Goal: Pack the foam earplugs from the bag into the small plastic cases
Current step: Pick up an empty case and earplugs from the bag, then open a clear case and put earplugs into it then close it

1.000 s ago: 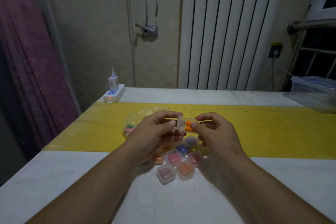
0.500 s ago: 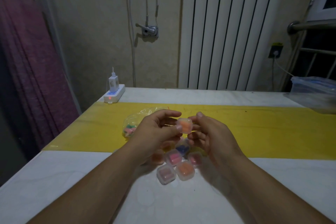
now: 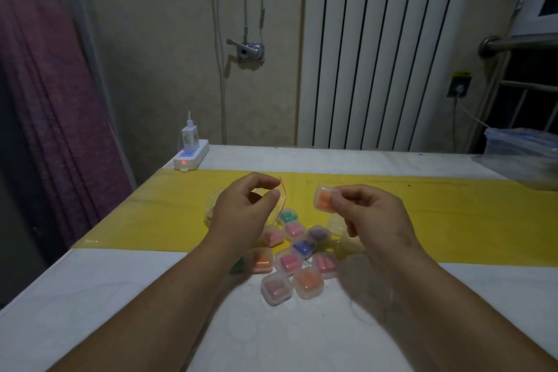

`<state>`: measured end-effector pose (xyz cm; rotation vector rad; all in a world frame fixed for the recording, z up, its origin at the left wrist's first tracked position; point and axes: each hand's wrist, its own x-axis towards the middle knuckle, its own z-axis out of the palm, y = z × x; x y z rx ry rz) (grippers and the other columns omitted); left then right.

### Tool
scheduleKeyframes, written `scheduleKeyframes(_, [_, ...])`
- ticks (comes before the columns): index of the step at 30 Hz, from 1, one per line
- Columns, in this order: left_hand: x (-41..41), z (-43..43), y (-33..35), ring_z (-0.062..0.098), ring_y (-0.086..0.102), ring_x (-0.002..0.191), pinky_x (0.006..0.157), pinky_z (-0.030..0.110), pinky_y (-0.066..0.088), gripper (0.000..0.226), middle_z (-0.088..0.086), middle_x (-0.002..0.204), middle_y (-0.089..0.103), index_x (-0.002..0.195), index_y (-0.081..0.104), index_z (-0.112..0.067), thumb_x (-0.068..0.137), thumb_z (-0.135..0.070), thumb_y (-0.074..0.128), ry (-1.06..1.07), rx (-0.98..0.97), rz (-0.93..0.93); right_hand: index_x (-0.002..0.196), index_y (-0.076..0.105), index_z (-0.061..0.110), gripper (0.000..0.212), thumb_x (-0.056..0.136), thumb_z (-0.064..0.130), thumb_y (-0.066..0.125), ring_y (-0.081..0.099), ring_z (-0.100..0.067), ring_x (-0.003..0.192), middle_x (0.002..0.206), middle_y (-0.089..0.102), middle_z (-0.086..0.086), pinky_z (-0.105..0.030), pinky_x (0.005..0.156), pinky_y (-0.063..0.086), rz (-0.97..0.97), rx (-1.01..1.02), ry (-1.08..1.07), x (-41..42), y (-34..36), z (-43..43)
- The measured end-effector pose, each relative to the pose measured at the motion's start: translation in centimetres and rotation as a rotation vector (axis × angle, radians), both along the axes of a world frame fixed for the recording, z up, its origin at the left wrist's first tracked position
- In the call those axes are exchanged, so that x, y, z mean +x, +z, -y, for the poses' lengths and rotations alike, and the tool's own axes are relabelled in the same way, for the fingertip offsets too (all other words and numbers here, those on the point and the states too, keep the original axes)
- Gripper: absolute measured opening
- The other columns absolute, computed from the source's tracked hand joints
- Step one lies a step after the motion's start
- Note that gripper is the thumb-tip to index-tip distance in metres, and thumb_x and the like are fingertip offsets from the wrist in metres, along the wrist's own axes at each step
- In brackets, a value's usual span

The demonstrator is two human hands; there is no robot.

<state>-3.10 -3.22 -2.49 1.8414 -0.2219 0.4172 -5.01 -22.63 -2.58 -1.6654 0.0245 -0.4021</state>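
1. One orange-filled case (image 3: 323,202): R hand (image 3: 371,217) is pinching it above desk (image 3: 90,311).
2. L hand (image 3: 241,211) is hovering loosely curled, empty, over bag (image 3: 211,214).
3. Worth checking lid's snapping fully, then placing w/ filled cases (image 3: 290,263).

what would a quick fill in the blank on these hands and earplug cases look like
The right hand pinches a small case of ____ earplugs.
The left hand holds nothing, in front of the clear ____.
The power strip sits at the table's far ____ corner.
Missing words: orange; bag; left.
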Motion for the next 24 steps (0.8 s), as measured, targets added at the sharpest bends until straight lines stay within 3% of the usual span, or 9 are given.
scheduleKeyframes(3, [0.1,0.0,-0.1,0.006,0.061,0.072,0.071,0.036,0.058,0.014,-0.013,0.087,0.068,0.1,0.068,-0.029,0.093,-0.019,0.062,0.009,0.016,-0.007,0.089,0.075,0.014,0.008,0.083,0.019,0.076,0.052,-0.006,0.056,0.067,0.066,0.01,-0.024,0.055,0.038,-0.019,0.041,0.032,-0.4,0.0,-0.2])
scheduleKeyframes(6, [0.2,0.0,-0.2,0.007,0.062,0.073,0.074,0.039,0.058,0.014,-0.014,0.088,0.068,0.099,0.069,-0.028,0.092,-0.018,0.063,0.014,0.022,-0.013,0.091,0.076,0.017,0.012,0.081,0.022,0.077,0.058,0.006,0.059,0.081,0.074,0.007,-0.014,0.055,0.04,-0.019,-0.031,0.063,-0.6,0.1,-0.1])
scheduleKeyframes(8, [0.3,-0.1,-0.2,0.011,0.063,0.075,0.075,0.041,0.058,0.013,-0.013,0.088,0.069,0.098,0.07,-0.027,0.091,-0.017,0.063,0.017,0.008,-0.011,0.093,0.075,0.018,0.017,0.077,0.022,0.081,0.061,-0.002,0.063,0.078,0.072,0.003,-0.013,0.054,0.044,-0.07,-0.083,0.108,-0.7,0.1,-0.4])
scheduleKeyframes(11, [0.4,-0.2,-0.2,0.012,0.064,0.076,0.073,0.042,0.058,0.014,-0.013,0.089,0.068,0.096,0.07,-0.027,0.091,-0.017,0.063,0.042,-0.013,0.004,0.09,0.073,0.022,0.036,0.059,0.027,0.09,0.064,-0.023,0.066,0.07,0.062,-0.005,-0.036,0.061,0.05,-0.168,-0.068,0.147,-0.7,-1.0,-1.3])
scheduleKeyframes(13, [0.6,-0.2,-0.3,0.013,0.063,0.075,0.072,0.042,0.058,0.014,-0.013,0.09,0.068,0.095,0.07,-0.028,0.091,-0.016,0.063,0.057,-0.025,0.01,0.082,0.072,0.023,0.033,0.055,0.035,0.088,0.065,-0.027,0.066,0.07,0.066,-0.006,-0.041,0.061,0.052,-0.179,-0.176,0.13,-0.4,-1.7,-1.7])
scheduleKeyframes(17, [0.8,-0.5,-0.4,0.011,0.061,0.07,0.069,0.041,0.056,0.016,-0.011,0.085,0.068,0.095,0.07,-0.027,0.091,-0.014,0.061,0.076,-0.017,0.029,0.083,0.074,0.023,0.023,0.071,0.041,0.079,0.068,-0.02,0.069,0.078,0.074,0.0,-0.043,0.07,0.055,-0.132,-0.246,0.164,-0.7,-1.9,-1.8])
scheduleKeyframes(19, [1.0,-0.8,-0.2,0.007,0.06,0.072,0.067,0.034,0.054,0.021,-0.011,0.085,0.067,0.094,0.07,-0.027,0.093,-0.011,0.058,0.104,-0.015,0.032,0.091,0.074,0.026,0.015,0.083,0.039,0.071,0.069,-0.01,0.081,0.085,0.074,0.007,-0.029,0.076,0.057,-0.089,-0.333,0.101,-0.9,-1.5,-1.6])
scheduleKeyframes(21, [1.2,-1.3,0.0,0.003,0.062,0.087,0.075,0.027,0.053,0.029,-0.014,0.092,0.068,0.093,0.071,-0.027,0.093,-0.005,0.052,0.124,-0.039,0.025,0.096,0.072,0.03,0.01,0.089,0.035,0.067,0.067,-0.005,0.083,0.088,0.072,0.013,-0.019,0.075,0.052,-0.065,-0.335,0.057,-0.7,-1.2,-1.5])
scheduleKeyframes(24, [1.9,-2.4,-0.2,-0.001,0.06,0.096,0.082,0.036,0.056,0.039,-0.019,0.096,0.068,0.091,0.072,-0.03,0.093,-0.001,0.046,0.145,-0.001,0.005,0.097,0.072,0.032,0.011,0.089,0.032,0.065,0.066,-0.007,0.092,0.09,0.069,0.02,-0.03,0.083,0.055,-0.058,-0.317,0.033,0.0,-1.0,-1.9])
